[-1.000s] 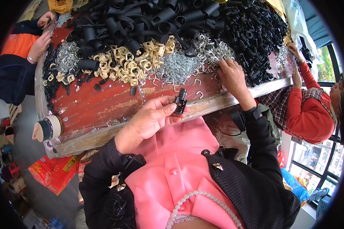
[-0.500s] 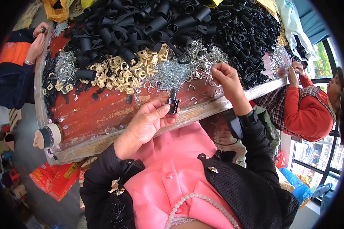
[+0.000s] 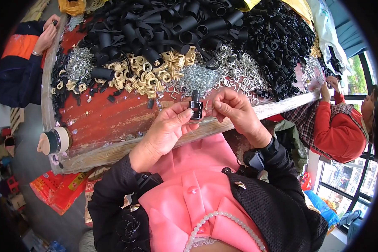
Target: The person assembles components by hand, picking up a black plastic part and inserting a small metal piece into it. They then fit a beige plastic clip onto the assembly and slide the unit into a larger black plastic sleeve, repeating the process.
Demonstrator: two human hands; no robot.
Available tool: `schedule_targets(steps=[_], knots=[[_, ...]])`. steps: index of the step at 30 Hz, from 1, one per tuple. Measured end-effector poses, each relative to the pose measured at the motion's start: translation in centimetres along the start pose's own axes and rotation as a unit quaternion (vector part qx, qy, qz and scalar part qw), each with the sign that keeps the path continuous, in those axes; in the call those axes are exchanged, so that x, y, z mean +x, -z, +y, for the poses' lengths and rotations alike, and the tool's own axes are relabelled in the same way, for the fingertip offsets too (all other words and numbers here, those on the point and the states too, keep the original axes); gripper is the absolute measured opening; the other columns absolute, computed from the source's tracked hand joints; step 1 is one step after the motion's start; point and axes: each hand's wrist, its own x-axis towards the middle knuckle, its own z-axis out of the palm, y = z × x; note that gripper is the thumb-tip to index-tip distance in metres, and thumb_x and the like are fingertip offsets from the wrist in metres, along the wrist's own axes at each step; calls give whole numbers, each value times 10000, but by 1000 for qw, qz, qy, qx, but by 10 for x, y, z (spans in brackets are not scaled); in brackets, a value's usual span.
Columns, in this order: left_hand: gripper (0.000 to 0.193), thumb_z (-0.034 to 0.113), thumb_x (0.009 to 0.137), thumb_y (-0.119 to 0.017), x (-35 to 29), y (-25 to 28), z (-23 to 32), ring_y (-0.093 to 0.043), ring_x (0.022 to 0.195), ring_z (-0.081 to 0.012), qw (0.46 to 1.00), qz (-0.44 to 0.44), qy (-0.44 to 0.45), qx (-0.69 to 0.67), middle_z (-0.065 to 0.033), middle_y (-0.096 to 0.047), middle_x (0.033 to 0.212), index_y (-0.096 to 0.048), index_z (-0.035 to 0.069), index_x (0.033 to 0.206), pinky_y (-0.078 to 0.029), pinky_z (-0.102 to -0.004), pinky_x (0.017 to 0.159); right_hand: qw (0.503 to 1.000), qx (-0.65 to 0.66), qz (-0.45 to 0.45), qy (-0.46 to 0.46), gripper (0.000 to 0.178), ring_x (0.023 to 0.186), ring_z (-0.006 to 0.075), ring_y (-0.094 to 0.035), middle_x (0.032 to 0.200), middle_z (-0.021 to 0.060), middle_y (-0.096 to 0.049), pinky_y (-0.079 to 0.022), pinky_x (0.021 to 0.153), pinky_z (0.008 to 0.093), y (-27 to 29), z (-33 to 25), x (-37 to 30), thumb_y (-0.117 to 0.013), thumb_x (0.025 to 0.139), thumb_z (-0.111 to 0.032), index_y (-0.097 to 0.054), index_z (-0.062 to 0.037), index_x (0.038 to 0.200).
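Near the table's front edge, my left hand (image 3: pixel 166 128) grips a small black plastic fitting (image 3: pixel 196 110) with a narrow post standing up and a slotted body. Close to its right side is my right hand (image 3: pixel 237 114), its thumb and forefinger pinched together. Whatever sits in that pinch is too small to make out. Just beyond the fitting lies a heap of small silver screws (image 3: pixel 199 77), with bent silver metal clips (image 3: pixel 239 73) to its right. Cream-coloured plastic parts (image 3: pixel 147 77) are piled to the left of the screws.
Black tubes with straps (image 3: pixel 172 27) cover the table's far part; black plastic fittings (image 3: pixel 269 54) heap at right. A wide roll (image 3: pixel 59 140) sits at the left front corner of the wood-edged red table (image 3: pixel 113 113). One person (image 3: pixel 23 67) works at left, another (image 3: pixel 344 126) at right.
My right hand has come down and left from beside the silver clips to the fitting. The left hand has shifted slightly right and keeps hold of it. The whole view has shifted a little.
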Motion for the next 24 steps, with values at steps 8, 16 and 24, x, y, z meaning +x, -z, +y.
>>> schedule_targets(steps=[8, 16, 24], knots=[[282, 170, 830, -536, -3, 0, -2, -541, 956, -196, 997, -25, -71, -18, -126, -559, 1017, -497, 26, 1068, -445, -310, 825, 999, -29, -37, 4, 129, 580, 58, -474, 716, 17, -529, -395, 522, 180, -22, 0, -5, -496, 863, -143, -501, -18, 830], [328, 190, 831, -533, -2, 1, 2, -539, 963, -203, 996, -76, -18, -39, -115, -559, 1018, -480, 10, 1101, -451, -304, 819, 999, -20, 9, 35, 128, 572, 63, -465, 699, 9, -514, -389, 508, 195, -20, 3, -7, -531, 845, -140, -493, -20, 826], [312, 159, 827, -539, -4, -2, 2, -580, 879, -198, 998, -39, 10, -50, -92, -579, 984, -485, 19, 1101, -488, -275, 744, 946, -275, 37, 170, 90, 545, 136, -489, 658, 66, -502, -378, 481, 244, -18, -8, -11, -576, 764, -49, -500, -3, 752]])
